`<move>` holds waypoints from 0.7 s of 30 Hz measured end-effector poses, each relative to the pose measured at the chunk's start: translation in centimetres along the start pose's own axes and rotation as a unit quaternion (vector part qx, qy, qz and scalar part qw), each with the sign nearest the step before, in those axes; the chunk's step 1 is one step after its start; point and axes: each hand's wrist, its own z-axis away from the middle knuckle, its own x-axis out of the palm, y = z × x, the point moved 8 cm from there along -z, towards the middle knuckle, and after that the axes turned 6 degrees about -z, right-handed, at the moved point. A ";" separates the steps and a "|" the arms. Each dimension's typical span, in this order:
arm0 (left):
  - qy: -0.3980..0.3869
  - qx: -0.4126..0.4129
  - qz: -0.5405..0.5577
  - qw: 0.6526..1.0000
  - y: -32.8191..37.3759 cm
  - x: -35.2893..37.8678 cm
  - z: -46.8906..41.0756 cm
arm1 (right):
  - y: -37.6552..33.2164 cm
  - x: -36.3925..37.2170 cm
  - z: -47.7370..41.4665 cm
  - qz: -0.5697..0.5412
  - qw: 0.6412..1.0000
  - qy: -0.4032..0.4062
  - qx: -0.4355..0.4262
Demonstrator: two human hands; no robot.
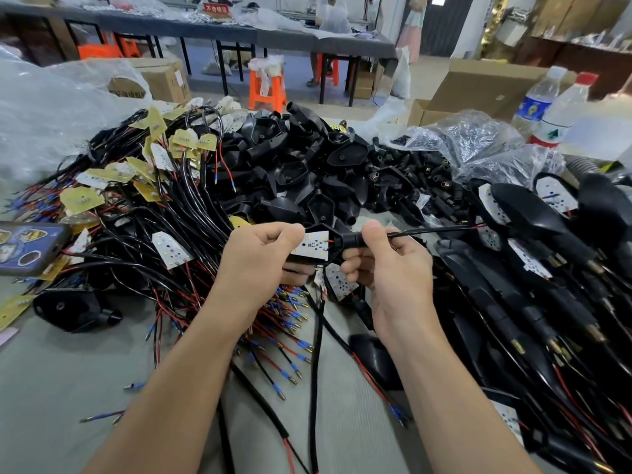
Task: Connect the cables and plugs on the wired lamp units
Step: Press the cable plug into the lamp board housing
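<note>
Your left hand [260,258] is curled round a lamp unit [313,246], thumb lying along its top edge. The white LED board faces up at you inside the black shell. Your right hand [390,268] pinches the unit's black neck [354,239] between thumb and bent fingers, just beside the left hand. A black cable [437,230] comes out past your right thumb and stretches off to the right, with a red lead showing at its far end. You hold the unit above the bench [51,388], over a spray of red and black leads with blue-sleeved brass tips [290,316].

To your left lies a thick bundle of wired boards [164,200], some yellow side up and some white. Straight ahead sits a heap of empty black shells [301,155], and right of it a scatter of small black plugs [420,172] spills from a clear bag. Assembled lamp units [533,213] are stacked on the right. A phone [27,248] rests at the left edge, and two water bottles [547,107] stand at the far right.
</note>
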 end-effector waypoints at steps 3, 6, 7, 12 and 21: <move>-0.005 0.013 0.015 1.000 0.5 -0.2 0.1 | 0.0 0.3 -0.3 0.002 1.000 -0.018 0.012; 0.002 0.008 0.016 1.000 0.3 -0.6 0.0 | 0.2 0.9 -0.9 0.034 0.998 -0.036 0.023; 0.007 0.003 0.017 1.000 0.1 -0.8 -0.1 | 0.2 1.2 -1.3 0.052 0.997 -0.043 0.030; -0.080 -0.033 0.048 0.995 -0.3 0.3 0.0 | -1.2 3.8 -3.0 0.198 0.975 -0.088 0.042; -0.038 -0.036 0.077 0.996 -0.3 -0.6 -0.2 | -8.0 7.0 -4.9 0.365 0.922 -0.117 -0.050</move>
